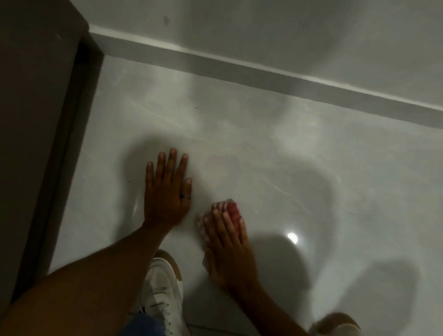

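Observation:
My left hand (166, 191) lies flat on the glossy grey floor tile (266, 154), fingers straight and spread, a ring on the thumb. Just to its right, my right hand (227, 249) presses a red and white checked cloth (228, 208) onto the floor with straight fingers. The cloth shows beyond and beside the fingertips; the rest of it is hidden under the palm. The right hand looks slightly blurred.
A dark door frame (51, 135) stands at the left. A grey skirting board (270, 78) runs along the pale wall (272, 25) ahead. My two white shoes, one (164, 292) between the arms and one (340, 333) at the bottom right, stand on the floor.

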The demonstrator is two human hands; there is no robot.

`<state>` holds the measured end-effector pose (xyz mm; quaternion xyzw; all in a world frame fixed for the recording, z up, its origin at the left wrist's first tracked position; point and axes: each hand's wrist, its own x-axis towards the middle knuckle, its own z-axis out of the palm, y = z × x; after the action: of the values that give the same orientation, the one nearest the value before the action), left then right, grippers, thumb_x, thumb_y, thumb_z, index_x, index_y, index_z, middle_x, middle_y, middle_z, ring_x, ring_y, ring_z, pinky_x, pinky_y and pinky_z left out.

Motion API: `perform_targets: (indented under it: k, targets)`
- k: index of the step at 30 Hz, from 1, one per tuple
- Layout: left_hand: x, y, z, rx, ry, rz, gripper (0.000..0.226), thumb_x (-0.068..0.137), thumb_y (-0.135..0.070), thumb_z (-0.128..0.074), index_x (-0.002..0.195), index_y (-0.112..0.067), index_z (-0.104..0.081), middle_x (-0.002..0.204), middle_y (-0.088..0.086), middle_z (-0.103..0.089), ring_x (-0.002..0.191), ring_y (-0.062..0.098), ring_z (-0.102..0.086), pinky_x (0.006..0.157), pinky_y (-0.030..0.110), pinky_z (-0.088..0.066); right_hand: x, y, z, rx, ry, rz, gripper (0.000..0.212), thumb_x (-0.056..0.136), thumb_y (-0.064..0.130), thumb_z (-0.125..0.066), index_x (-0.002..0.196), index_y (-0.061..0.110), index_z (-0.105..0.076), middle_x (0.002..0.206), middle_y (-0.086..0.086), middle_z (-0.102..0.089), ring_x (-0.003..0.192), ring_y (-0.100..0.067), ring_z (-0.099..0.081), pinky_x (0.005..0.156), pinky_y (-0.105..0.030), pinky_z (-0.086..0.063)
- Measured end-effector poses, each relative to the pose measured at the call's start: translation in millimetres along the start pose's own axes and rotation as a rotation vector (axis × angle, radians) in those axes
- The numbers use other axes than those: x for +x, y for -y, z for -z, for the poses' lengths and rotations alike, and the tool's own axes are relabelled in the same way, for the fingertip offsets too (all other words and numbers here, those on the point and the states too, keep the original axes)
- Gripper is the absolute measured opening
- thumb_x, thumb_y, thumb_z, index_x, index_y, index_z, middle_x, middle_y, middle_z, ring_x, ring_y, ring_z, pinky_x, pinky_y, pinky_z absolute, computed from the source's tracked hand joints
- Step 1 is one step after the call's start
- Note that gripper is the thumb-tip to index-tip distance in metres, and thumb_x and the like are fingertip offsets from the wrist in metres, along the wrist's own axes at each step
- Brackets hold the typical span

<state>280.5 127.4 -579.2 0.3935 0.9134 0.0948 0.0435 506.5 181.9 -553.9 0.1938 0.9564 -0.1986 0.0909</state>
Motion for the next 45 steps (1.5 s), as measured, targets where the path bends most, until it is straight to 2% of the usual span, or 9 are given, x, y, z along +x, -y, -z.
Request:
perform_targets:
  k: [3,7,11,15,23,27,35,39,45]
  targets:
    - [0,-1,-1,-0.002,-0.010,-0.003,0.062,0.109,-0.039,-0.038,0.168,-0.020,-0.035,0.177,0.012,-0.029,0.165,0.036,-0.025,0.134,0.059,-0.017,23,-16,2,-0.008,-0.042,0.050,0.066,0.108,0.042,-0.045,0.168,0.026,-0.024,0.178,-0.008,-0.020,0.166,-0.029,-0.013,0.129,-0.061,-0.028]
    - [1,2,-3,0.025,-0.013,-0.004,0.061,0.110,-0.041,-0.034,0.167,-0.020,-0.037,0.176,0.012,-0.031,0.164,0.036,-0.028,0.134,0.058,-0.018,118,-24,31,0.016,-0.105,-0.078,0.064,0.111,0.042,-0.036,0.169,0.026,-0.018,0.180,-0.006,-0.011,0.167,-0.026,-0.005,0.135,-0.054,-0.011]
    - [1,4,-4,0.017,-0.003,-0.009,0.061,0.111,-0.042,-0.032,0.168,-0.021,-0.036,0.177,0.012,-0.030,0.165,0.035,-0.025,0.134,0.059,-0.018,217,-36,62,0.027,-0.166,-0.113,0.064,0.110,0.042,-0.034,0.169,0.023,-0.020,0.179,-0.007,-0.015,0.167,-0.025,-0.009,0.136,-0.054,-0.008]
    - [1,4,-5,0.023,0.005,-0.009,0.063,0.111,-0.044,-0.030,0.168,-0.020,-0.034,0.177,0.012,-0.029,0.166,0.035,-0.023,0.134,0.060,-0.018,259,-33,73,0.037,-0.172,-0.213,0.065,0.110,0.043,-0.030,0.169,0.020,-0.015,0.180,-0.006,-0.012,0.167,-0.024,-0.006,0.137,-0.051,-0.002]
    - [-1,4,-4,0.015,-0.001,-0.011,0.063,0.109,-0.041,-0.036,0.169,-0.020,-0.034,0.177,0.012,-0.029,0.165,0.036,-0.024,0.134,0.060,-0.017,232,-43,75,0.042,-0.228,-0.255,0.065,0.110,0.043,-0.032,0.169,0.017,-0.020,0.179,-0.008,-0.016,0.167,-0.025,-0.010,0.137,-0.052,-0.007]
    - [-2,3,-4,0.004,-0.018,-0.008,0.063,0.109,-0.040,-0.038,0.168,-0.021,-0.035,0.177,0.012,-0.029,0.165,0.036,-0.025,0.134,0.058,-0.016,171,-96,70,-0.014,-0.351,-0.352,0.063,0.108,0.041,-0.037,0.167,0.020,-0.029,0.177,-0.007,-0.025,0.166,-0.023,-0.018,0.135,-0.051,-0.014]
    - [-2,0,-4,0.005,-0.013,-0.007,0.063,0.109,-0.041,-0.037,0.169,-0.021,-0.034,0.178,0.012,-0.027,0.165,0.036,-0.024,0.135,0.057,-0.014,104,-207,100,-0.030,-0.297,-0.629,0.067,0.107,0.043,-0.025,0.169,0.017,-0.018,0.179,-0.012,-0.015,0.167,-0.031,-0.010,0.136,-0.057,-0.008]
    - [-1,0,-4,0.010,0.000,0.007,0.064,0.108,-0.041,-0.036,0.169,-0.021,-0.033,0.178,0.012,-0.026,0.165,0.037,-0.023,0.134,0.059,-0.015,138,-181,101,-0.005,-0.303,-0.723,0.069,0.107,0.045,-0.025,0.168,0.014,-0.021,0.178,-0.015,-0.017,0.166,-0.033,-0.012,0.135,-0.058,-0.009]
    - [-2,3,-7,0.039,0.001,0.002,0.063,0.109,-0.042,-0.035,0.168,-0.020,-0.035,0.177,0.013,-0.029,0.165,0.037,-0.024,0.133,0.062,-0.019,244,-60,89,0.079,-0.200,-0.374,0.066,0.109,0.044,-0.030,0.169,0.019,-0.017,0.179,-0.010,-0.011,0.167,-0.025,-0.005,0.136,-0.056,-0.004]
